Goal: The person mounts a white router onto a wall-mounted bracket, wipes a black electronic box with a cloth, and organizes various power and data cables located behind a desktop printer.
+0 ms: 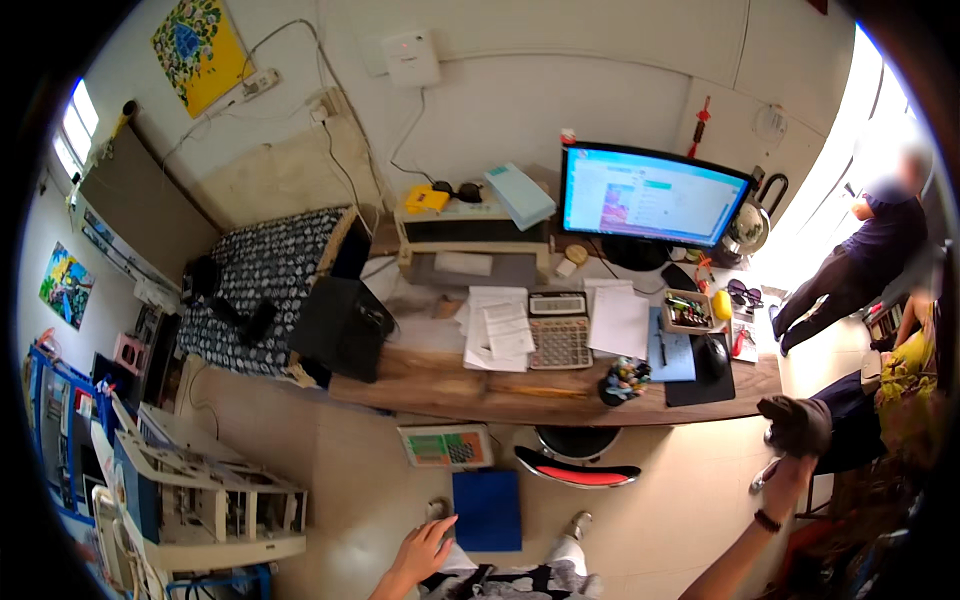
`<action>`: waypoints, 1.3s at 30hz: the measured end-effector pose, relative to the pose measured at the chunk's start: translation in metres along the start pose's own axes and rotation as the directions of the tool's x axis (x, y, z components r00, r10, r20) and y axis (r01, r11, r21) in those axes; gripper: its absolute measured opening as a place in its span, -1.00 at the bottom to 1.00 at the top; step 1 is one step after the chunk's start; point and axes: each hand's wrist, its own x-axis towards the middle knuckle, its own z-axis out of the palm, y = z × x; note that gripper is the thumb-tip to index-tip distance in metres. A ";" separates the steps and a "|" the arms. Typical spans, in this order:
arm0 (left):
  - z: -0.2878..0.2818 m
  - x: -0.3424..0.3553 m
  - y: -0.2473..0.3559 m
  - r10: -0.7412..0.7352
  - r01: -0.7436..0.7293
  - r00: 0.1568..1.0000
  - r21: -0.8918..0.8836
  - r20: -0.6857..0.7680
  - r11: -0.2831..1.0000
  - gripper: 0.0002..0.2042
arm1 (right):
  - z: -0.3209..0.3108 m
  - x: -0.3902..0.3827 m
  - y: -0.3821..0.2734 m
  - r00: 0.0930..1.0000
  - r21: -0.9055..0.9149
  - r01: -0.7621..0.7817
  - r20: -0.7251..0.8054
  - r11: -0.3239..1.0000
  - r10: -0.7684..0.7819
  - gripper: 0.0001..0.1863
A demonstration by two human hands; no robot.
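My right hand (793,480), with a dark bracelet at the wrist, is stretched out to the right. It grips a crumpled dark brown cloth item (797,425), perhaps a cap; its exact kind cannot be made out. My left hand (425,550) is low in front of my body, its fingers stretched out and holding nothing visible. Just beyond those fingers is a flat-topped blue rectangular thing (487,510), between my feet. Behind it, a white-framed panel with green and orange parts (446,446) leans below the desk.
A wooden desk (430,390) carries a monitor (650,197), printer (475,235), calculator (560,330), papers (618,320), pen box (688,311) and black speaker-like box (342,328). A red-and-black chair (580,472) stands before it. People (865,235) are at the right; a pale machine (220,500) is left.
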 end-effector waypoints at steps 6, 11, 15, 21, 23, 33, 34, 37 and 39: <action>-0.098 -0.015 -0.150 0.044 -0.037 0.990 0.050 -0.134 0.998 -0.58 | 0.237 -0.131 0.014 0.995 -0.033 -0.061 0.082 0.998 0.064 -0.46; -0.193 -0.037 -0.214 -0.081 0.090 0.967 0.028 -0.241 0.996 -0.56 | 0.387 -0.203 0.116 0.973 0.131 -0.229 0.032 0.964 0.227 -0.51; -0.225 -0.047 -0.266 -0.140 0.062 0.901 -0.198 -0.410 0.978 -0.50 | 0.475 -0.220 0.188 0.946 0.259 -0.324 0.058 0.910 0.320 -0.55; -0.258 0.020 -0.263 -0.097 -0.029 0.911 -0.296 -0.402 0.955 -0.43 | 0.559 -0.204 0.278 0.906 0.383 -0.408 0.057 0.829 0.419 -0.68; -0.274 0.058 -0.250 0.016 -0.134 0.921 -0.277 -0.389 0.951 -0.40 | 0.576 -0.198 0.310 0.878 0.434 -0.429 -0.007 0.792 0.479 -0.77; -0.296 0.307 -0.256 0.199 -0.142 0.926 0.194 -0.320 0.971 -0.30 | 0.669 -0.173 0.474 0.951 -0.605 0.108 0.295 0.789 0.096 -0.68; -0.289 0.328 -0.257 0.206 -0.150 0.939 0.211 -0.277 0.966 -0.29 | 0.671 -0.175 0.486 0.939 -0.669 0.202 0.339 0.715 0.051 -0.67; -0.287 0.348 -0.261 0.068 -0.009 0.979 0.295 -0.190 0.955 -0.29 | 0.693 -0.187 0.489 0.948 -0.643 0.129 0.303 0.755 0.097 -0.63; -0.292 0.340 -0.267 0.058 0.025 0.971 0.340 -0.232 0.940 -0.29 | 0.710 -0.193 0.481 0.966 -0.475 -0.101 0.164 0.874 0.201 -0.63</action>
